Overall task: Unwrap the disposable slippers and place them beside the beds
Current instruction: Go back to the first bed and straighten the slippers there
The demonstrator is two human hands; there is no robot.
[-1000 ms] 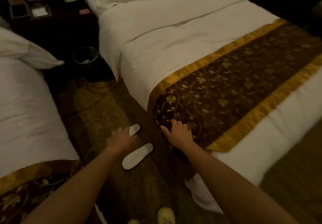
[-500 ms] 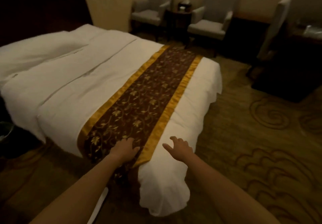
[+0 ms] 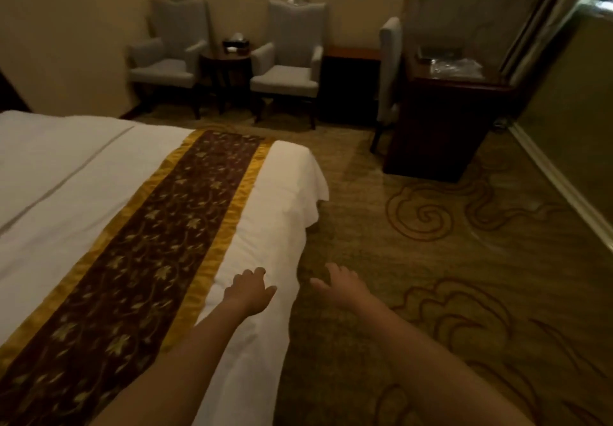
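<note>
No slippers are in view. A bed (image 3: 83,173) with white linen and a brown-and-gold runner (image 3: 159,243) fills the left half. My left hand (image 3: 249,290) reaches out over the white foot end of the bed, fingers relaxed and holding nothing. My right hand (image 3: 341,286) is stretched out over the carpet just right of the bed's corner, fingers spread, empty.
Patterned carpet (image 3: 431,259) lies to the right of the bed. Two grey armchairs (image 3: 288,70) flank a small round table (image 3: 229,64) at the far wall. A dark desk (image 3: 447,110) with clear plastic wrapping (image 3: 454,67) on it stands at the right, a chair beside it.
My view has swung right from the gap between the beds, where two white slippers lay on the floor, to the bed's foot end. Both hands moved rightward, off the runner.
</note>
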